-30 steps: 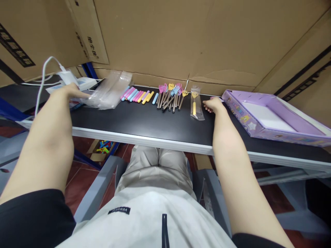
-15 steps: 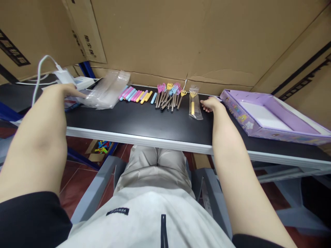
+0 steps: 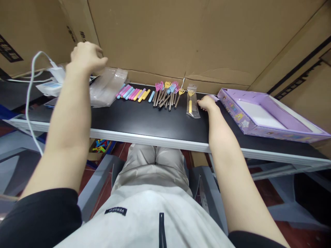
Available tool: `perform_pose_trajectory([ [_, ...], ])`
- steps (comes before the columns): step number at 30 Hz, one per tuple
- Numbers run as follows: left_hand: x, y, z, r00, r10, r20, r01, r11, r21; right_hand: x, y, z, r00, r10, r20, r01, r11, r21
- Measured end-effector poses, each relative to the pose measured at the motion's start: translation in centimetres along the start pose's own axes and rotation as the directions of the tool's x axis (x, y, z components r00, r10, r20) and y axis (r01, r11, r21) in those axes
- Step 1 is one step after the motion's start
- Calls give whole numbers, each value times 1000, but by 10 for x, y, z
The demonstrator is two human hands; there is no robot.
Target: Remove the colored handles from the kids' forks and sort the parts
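My left hand point(image 3: 86, 58) is raised above the black table point(image 3: 144, 119), fingers curled together, just over the left end of a stack of clear plastic bags point(image 3: 108, 88). I cannot tell if it grips a bag. My right hand point(image 3: 207, 103) rests on the table with fingers bent under. Its fingertips sit at the right edge of a small clear bag holding a yellow rake-headed stick point(image 3: 190, 102). Left of that lies a pile of loose metal sticks with coloured rake heads point(image 3: 167, 94), then a row of pink, blue and yellow handles point(image 3: 133, 93).
A shallow purple cardboard box point(image 3: 232, 112) lies on the table to the right. A white charger point(image 3: 55, 73) with its cable point(image 3: 29, 103) hangs off the left end. Large cardboard cartons point(image 3: 181, 38) wall in the back. Grey chair frames stand below.
My left hand has lifted from the table's left end and moved up and right, over the stack of bags. My right hand stays beside the bagged stick.
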State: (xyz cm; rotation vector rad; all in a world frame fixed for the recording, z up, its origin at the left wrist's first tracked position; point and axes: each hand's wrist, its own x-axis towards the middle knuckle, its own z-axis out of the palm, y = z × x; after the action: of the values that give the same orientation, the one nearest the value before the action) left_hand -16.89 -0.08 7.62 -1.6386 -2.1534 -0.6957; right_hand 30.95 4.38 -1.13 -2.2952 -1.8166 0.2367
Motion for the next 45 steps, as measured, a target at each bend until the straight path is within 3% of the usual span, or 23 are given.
perform_pose_trajectory([
  [3,-26,66,-14,999,34,-39,-40,982,-186,1,0,2,1000,-10,-13,10,1000,26],
  [5,-39,99,-13,994,109,-25,-112,965,-237,-1,-2,1,1000,-26,-16,27,998,62],
  [10,-62,148,24,952,302,48,-278,920,-275,-14,-13,-4,998,-67,-14,68,990,122],
  [12,-70,155,44,901,429,65,-392,870,-299,-21,-20,-5,998,-57,6,55,982,181],
  [17,-82,154,81,709,701,80,-626,678,-386,-36,-35,-7,995,-34,90,2,943,332],
  [22,-100,167,90,581,812,51,-701,532,-475,-46,-44,-13,977,-69,202,-11,928,372],
  [25,-115,181,87,482,875,47,-732,431,-527,-42,-40,-18,955,-85,285,-34,920,390],
  [27,-124,187,82,424,901,91,-740,403,-538,-34,-31,-19,967,-61,247,-44,915,400],
  [29,-130,190,77,391,904,173,-737,420,-530,-22,-14,-18,999,31,37,-43,916,400],
  [30,-132,190,74,381,900,213,-732,435,-524,-16,-4,-16,989,94,-116,-42,921,387],
  [32,-134,190,71,372,889,266,-720,457,-522,-6,18,-11,906,186,-380,-52,940,336],
  [34,-133,189,69,370,887,276,-710,461,-532,2,37,-4,845,213,-491,-67,952,299],
  [38,-132,188,71,372,893,255,-707,450,-545,11,56,7,868,250,-429,-121,944,306],
  [45,-134,189,69,376,899,225,-714,436,-548,27,56,7,892,238,-384,-130,949,286],
])
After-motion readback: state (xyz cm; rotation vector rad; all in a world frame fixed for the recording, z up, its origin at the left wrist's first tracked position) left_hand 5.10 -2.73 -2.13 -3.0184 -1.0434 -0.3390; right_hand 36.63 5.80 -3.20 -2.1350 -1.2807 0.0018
